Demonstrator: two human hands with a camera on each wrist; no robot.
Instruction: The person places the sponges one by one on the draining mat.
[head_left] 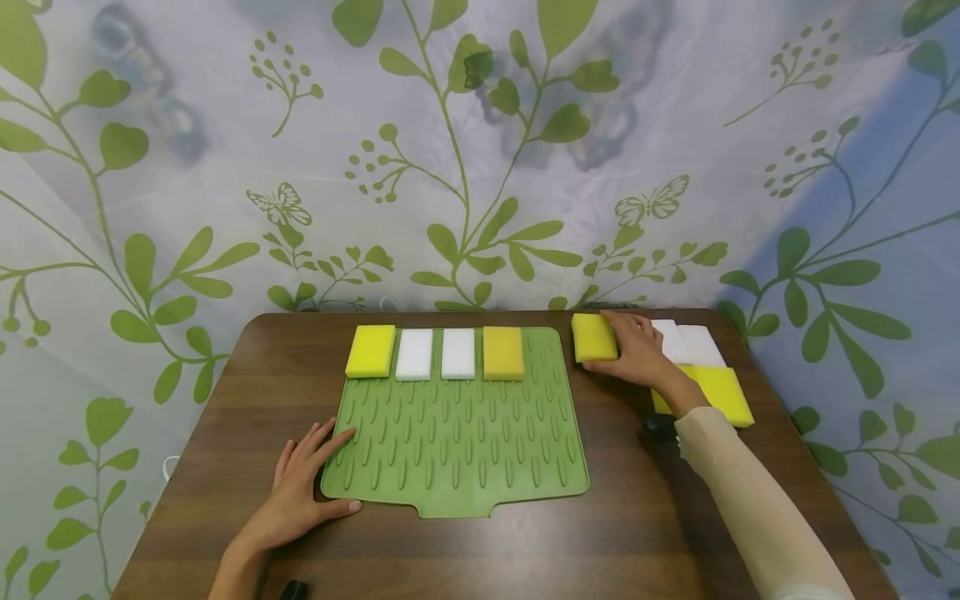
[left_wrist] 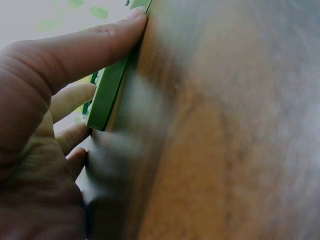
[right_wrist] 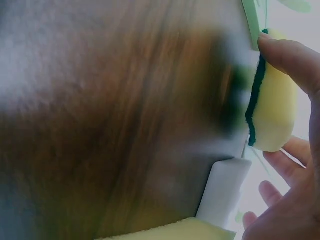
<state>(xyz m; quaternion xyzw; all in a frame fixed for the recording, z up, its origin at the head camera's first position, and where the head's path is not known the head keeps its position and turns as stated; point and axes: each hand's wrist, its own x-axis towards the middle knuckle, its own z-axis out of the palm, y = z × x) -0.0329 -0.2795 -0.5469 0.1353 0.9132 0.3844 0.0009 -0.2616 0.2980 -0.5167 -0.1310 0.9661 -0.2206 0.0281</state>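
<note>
My right hand (head_left: pixel 636 350) pinches a yellow sponge (head_left: pixel 594 337) between thumb and fingers, just right of the green ribbed mat (head_left: pixel 457 442). The right wrist view shows this sponge (right_wrist: pixel 275 105) has a dark green scouring layer on its underside and hangs above the table. On the mat's back edge sit a yellow sponge (head_left: pixel 371 352), a white sponge (head_left: pixel 414 354), a second white sponge (head_left: pixel 457 353) and a darker yellow sponge (head_left: pixel 503 353) in a row. With fingers spread, my left hand (head_left: pixel 300 483) rests at the mat's left front corner, its thumb touching the edge (left_wrist: pixel 107 95).
Behind my right hand, white sponges (head_left: pixel 701 345) and yellow sponges (head_left: pixel 723 396) lie at the table's right side, partly covered by the hand and wrist. A patterned curtain (head_left: pixel 480 167) hangs along the back edge of the brown wooden table (head_left: pixel 465 558).
</note>
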